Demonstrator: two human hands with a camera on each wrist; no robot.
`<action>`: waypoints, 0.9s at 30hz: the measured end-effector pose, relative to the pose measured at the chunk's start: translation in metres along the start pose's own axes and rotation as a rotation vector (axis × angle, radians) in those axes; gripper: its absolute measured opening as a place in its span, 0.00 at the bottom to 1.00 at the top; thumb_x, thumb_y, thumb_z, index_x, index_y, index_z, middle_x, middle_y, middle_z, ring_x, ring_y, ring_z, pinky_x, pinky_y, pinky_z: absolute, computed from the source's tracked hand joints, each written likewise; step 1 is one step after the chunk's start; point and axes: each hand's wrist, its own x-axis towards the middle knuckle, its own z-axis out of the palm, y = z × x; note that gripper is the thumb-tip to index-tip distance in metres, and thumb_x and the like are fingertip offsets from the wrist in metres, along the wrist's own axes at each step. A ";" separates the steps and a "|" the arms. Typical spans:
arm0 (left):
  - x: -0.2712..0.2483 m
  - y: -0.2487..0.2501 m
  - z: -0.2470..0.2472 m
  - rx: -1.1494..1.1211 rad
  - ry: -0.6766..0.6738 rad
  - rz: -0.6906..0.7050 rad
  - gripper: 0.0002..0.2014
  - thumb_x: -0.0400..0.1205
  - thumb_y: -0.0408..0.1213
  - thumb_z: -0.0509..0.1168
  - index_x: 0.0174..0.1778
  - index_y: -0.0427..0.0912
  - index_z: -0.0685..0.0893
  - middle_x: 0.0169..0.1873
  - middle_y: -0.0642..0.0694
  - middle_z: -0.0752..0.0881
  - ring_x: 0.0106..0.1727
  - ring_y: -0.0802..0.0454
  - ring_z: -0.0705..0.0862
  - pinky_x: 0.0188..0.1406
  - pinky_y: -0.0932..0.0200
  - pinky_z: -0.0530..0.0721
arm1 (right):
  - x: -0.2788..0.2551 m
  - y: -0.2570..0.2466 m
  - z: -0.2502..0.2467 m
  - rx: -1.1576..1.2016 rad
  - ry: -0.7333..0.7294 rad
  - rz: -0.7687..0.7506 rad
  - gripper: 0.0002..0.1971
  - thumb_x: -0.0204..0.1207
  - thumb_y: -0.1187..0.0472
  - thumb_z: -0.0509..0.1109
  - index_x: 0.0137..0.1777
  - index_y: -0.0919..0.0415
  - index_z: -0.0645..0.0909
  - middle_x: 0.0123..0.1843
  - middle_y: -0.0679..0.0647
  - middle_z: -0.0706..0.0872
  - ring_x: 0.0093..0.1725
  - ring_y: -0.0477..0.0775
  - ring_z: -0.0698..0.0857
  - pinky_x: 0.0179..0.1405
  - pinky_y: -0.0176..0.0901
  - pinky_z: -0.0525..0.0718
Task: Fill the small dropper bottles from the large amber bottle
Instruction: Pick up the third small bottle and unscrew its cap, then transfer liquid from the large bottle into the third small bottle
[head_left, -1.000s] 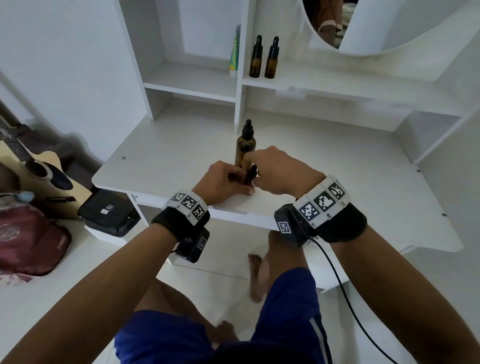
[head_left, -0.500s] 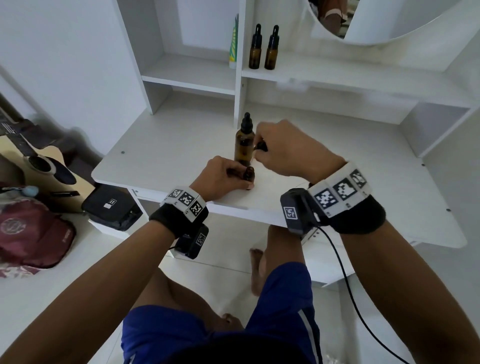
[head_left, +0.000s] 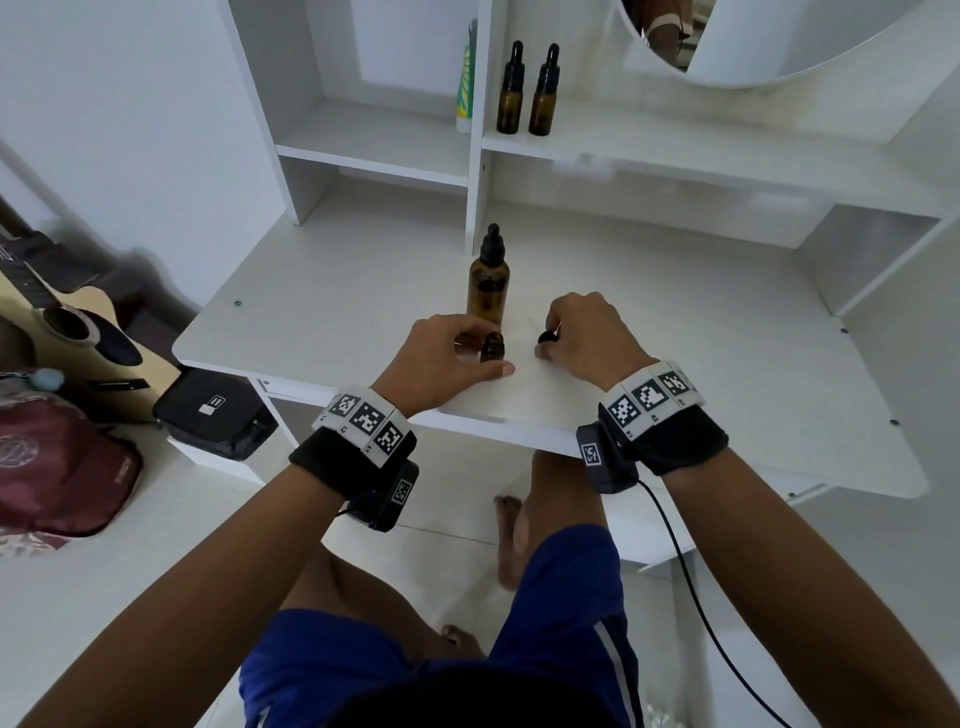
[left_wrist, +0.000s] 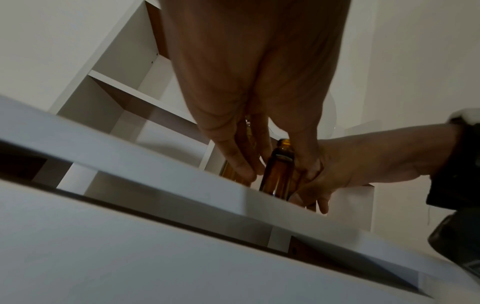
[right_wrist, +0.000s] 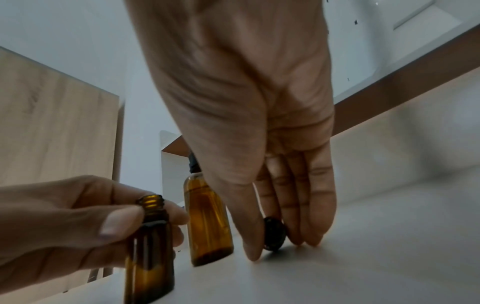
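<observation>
A small amber dropper bottle (head_left: 492, 347) (right_wrist: 149, 242) stands uncapped near the desk's front edge. My left hand (head_left: 480, 361) (left_wrist: 279, 170) grips its body. Just behind it stands the large amber bottle (head_left: 488, 283) (right_wrist: 207, 222), upright with its black dropper cap on. To the right, my right hand (head_left: 550, 347) (right_wrist: 272, 244) pinches the small bottle's black dropper cap (head_left: 546, 338) (right_wrist: 274, 234) between thumb and fingers, low against the desk top. Two more capped small dropper bottles (head_left: 525, 91) stand on the upper shelf.
The white desk (head_left: 727, 364) has shelf compartments behind and a vertical divider (head_left: 475, 171) just behind the large bottle. A green-and-white tube (head_left: 464, 83) stands beside the shelf bottles. Left of the desk are a guitar (head_left: 67, 332), a black pouch (head_left: 213, 415) and a red bag (head_left: 57, 467).
My right hand lifted the black dropper cap off the small bottle, then carried it right and down to the desk. The left hand kept holding the small bottle.
</observation>
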 end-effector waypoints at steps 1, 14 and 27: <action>0.000 0.001 0.000 -0.015 0.019 0.000 0.22 0.70 0.47 0.80 0.59 0.44 0.89 0.49 0.51 0.90 0.50 0.58 0.88 0.57 0.65 0.84 | 0.001 0.000 0.000 -0.002 -0.003 -0.002 0.17 0.75 0.55 0.77 0.59 0.64 0.83 0.57 0.62 0.83 0.54 0.63 0.83 0.45 0.44 0.76; 0.007 -0.004 0.001 -0.070 0.014 -0.068 0.17 0.71 0.43 0.80 0.54 0.42 0.92 0.45 0.50 0.92 0.45 0.61 0.89 0.52 0.69 0.84 | 0.007 -0.018 -0.045 0.215 0.053 -0.125 0.33 0.78 0.42 0.70 0.78 0.57 0.69 0.69 0.55 0.82 0.64 0.55 0.83 0.59 0.44 0.79; 0.008 -0.006 -0.001 -0.116 0.015 -0.101 0.15 0.71 0.44 0.80 0.51 0.43 0.93 0.45 0.50 0.92 0.45 0.58 0.89 0.44 0.77 0.81 | 0.036 -0.055 -0.033 0.464 0.157 -0.227 0.21 0.86 0.49 0.60 0.42 0.65 0.82 0.32 0.49 0.82 0.31 0.44 0.77 0.27 0.24 0.69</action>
